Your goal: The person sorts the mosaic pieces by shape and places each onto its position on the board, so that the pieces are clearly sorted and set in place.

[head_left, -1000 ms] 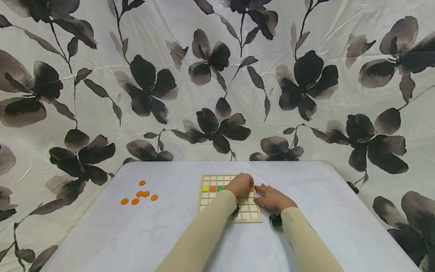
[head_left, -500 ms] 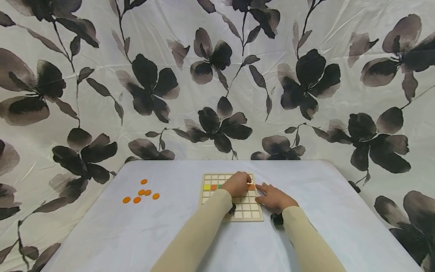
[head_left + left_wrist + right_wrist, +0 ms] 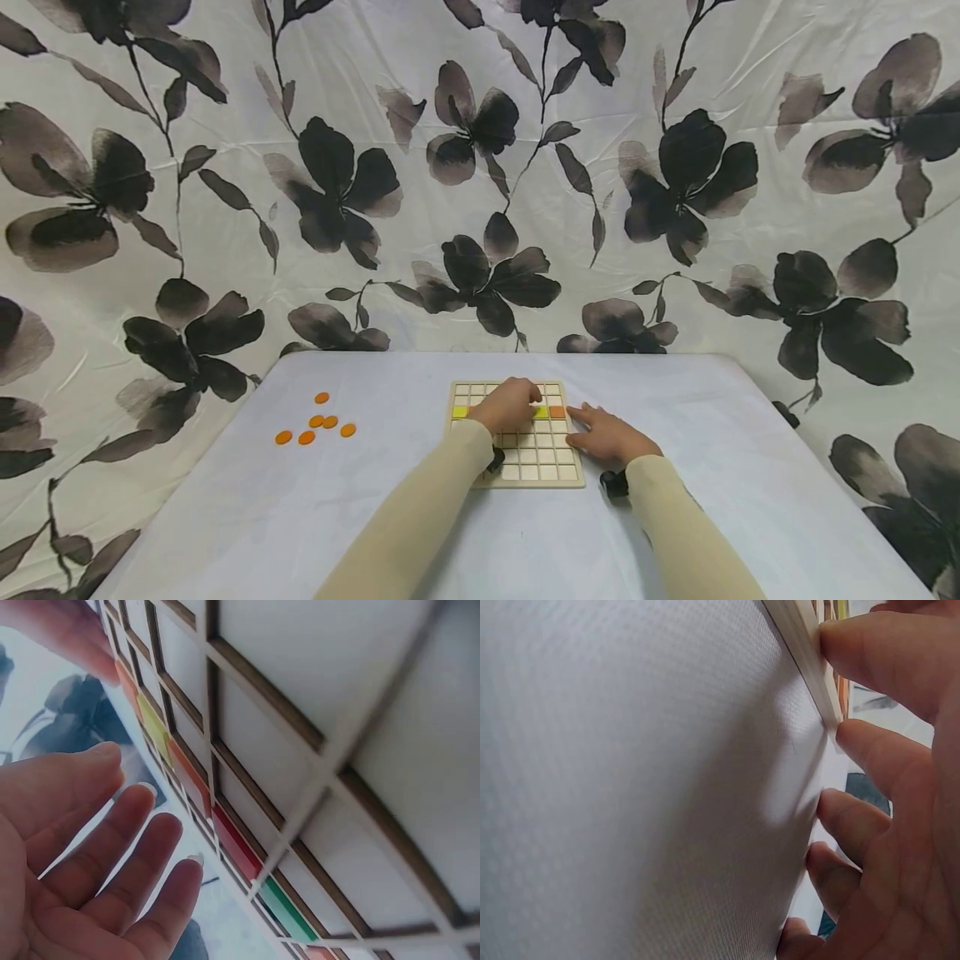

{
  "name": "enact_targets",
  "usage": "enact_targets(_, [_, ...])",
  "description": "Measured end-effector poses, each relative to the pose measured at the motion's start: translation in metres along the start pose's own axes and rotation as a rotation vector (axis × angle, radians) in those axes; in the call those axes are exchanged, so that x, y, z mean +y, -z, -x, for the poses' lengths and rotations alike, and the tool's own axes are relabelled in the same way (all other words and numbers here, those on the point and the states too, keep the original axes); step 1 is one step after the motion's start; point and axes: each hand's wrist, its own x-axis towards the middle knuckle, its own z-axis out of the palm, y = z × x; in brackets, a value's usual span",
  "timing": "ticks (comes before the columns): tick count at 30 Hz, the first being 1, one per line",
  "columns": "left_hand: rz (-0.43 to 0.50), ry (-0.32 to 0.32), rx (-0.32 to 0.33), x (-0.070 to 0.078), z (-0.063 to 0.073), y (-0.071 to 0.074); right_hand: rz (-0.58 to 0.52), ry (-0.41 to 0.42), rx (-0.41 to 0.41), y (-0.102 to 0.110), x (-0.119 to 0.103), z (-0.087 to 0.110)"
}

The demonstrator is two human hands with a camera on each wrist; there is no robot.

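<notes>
A wooden grid board (image 3: 537, 472) lies on the table with a row of coloured square tiles near its far side. My left hand (image 3: 506, 406) is over that row, hiding its middle in the head view. In the left wrist view its fingers (image 3: 154, 832) are loosely bent and hold nothing, beside a red tile (image 3: 236, 844) and a green tile (image 3: 289, 911). A yellow tile (image 3: 541, 412) and an orange tile (image 3: 557, 412) show right of it. My right hand (image 3: 609, 435) rests at the board's right edge, thumb and fingertips against the wooden rim (image 3: 810, 660).
Several orange discs (image 3: 307, 437) lie on the left part of the white-covered table (image 3: 225, 525). Behind the table's far edge hangs a flowered curtain (image 3: 570, 200).
My left hand has moved left along the tile row, uncovering the orange and yellow tiles at its right end. My right hand stays at the board's edge.
</notes>
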Motion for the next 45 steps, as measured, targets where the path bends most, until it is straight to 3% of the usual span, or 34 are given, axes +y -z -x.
enact_targets(10, [0.026,-0.015,0.039,-0.022,0.011,0.003,0.011,-0.007,0.003,-0.002,0.0,-0.001])
enact_targets(24, [0.086,-0.025,0.103,-0.055,0.043,0.021,0.009,-0.01,0.016,-0.002,-0.003,0.0])
enact_targets(31, [0.101,0.019,0.129,-0.075,0.056,0.025,0.008,-0.015,0.014,-0.002,-0.006,0.003])
enact_targets(45, [0.085,0.174,0.187,-0.104,0.081,0.028,0.027,-0.004,0.014,-0.004,-0.004,0.0])
